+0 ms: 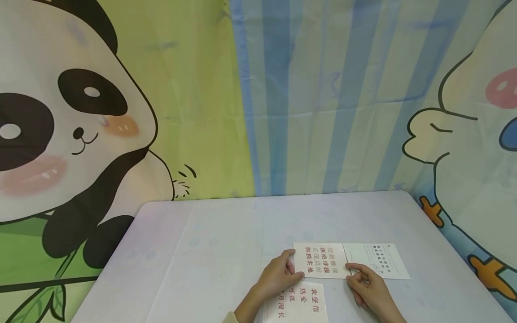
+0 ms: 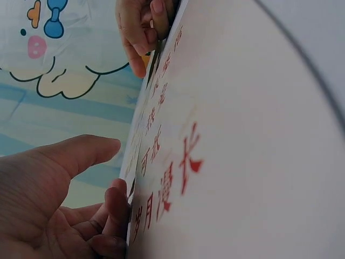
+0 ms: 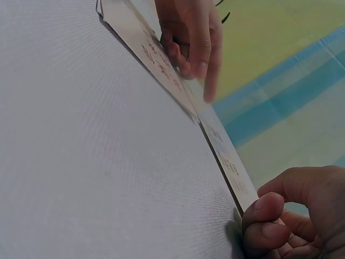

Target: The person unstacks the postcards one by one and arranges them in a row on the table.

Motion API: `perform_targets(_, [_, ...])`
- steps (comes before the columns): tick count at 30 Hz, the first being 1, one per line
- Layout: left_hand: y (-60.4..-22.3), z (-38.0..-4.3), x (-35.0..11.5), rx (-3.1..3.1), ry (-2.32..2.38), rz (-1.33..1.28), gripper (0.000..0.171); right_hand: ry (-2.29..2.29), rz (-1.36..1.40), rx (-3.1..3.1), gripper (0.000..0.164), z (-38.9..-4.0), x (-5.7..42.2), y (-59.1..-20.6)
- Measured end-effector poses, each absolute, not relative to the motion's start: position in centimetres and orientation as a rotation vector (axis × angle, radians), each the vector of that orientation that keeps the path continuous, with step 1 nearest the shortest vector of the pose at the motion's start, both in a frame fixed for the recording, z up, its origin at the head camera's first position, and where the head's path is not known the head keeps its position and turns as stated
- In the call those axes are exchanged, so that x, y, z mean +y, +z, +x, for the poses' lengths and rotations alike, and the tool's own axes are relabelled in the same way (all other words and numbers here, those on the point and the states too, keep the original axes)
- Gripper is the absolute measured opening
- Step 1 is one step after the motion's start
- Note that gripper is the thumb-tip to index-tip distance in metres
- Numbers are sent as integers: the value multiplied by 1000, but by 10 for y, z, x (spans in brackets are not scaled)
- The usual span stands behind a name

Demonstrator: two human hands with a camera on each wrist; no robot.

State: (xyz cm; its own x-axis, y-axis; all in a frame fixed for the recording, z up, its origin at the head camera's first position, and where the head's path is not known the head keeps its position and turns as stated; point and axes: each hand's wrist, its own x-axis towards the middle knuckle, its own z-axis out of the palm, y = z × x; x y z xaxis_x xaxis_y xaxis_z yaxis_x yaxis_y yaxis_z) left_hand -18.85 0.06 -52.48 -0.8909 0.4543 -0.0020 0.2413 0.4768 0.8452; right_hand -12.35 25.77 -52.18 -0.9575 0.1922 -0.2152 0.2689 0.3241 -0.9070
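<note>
My left hand (image 1: pixel 274 273) is at the left side of a white card (image 1: pixel 319 260) printed with columns of red characters. Its index fingertip touches the upper left corner and the thumb lies at the lower left, the fingers loosely spread. My right hand (image 1: pixel 371 289) pinches that card's lower right corner between index finger and thumb. A white page (image 1: pixel 377 262) with small black print adjoins it on the right; whether the two are joined I cannot tell. Below lies another card (image 1: pixel 300 305) with red characters, partly beneath my left hand; its red print looms large in the left wrist view.
The cards lie on a white table (image 1: pixel 194 264) with rounded far corners. Behind it hangs a green and blue striped cloth (image 1: pixel 307 112). A cartoon panda (image 1: pixel 81 112) decorates the left side, another pale cartoon animal (image 1: pixel 472 179) the right.
</note>
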Motion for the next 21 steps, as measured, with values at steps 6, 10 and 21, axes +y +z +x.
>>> perform_targets(6, [-522,-186,1,2468,1450,598,65,-1748,434,2484,41,-123,258,-522])
perform_targets(10, [-521,-185,1,2462,1473,592,62,-1764,424,2468,43,-123,257,-521])
perform_targets(21, [-518,-184,0,2456,1513,580,56,-1772,416,2481,37,-123,255,-522])
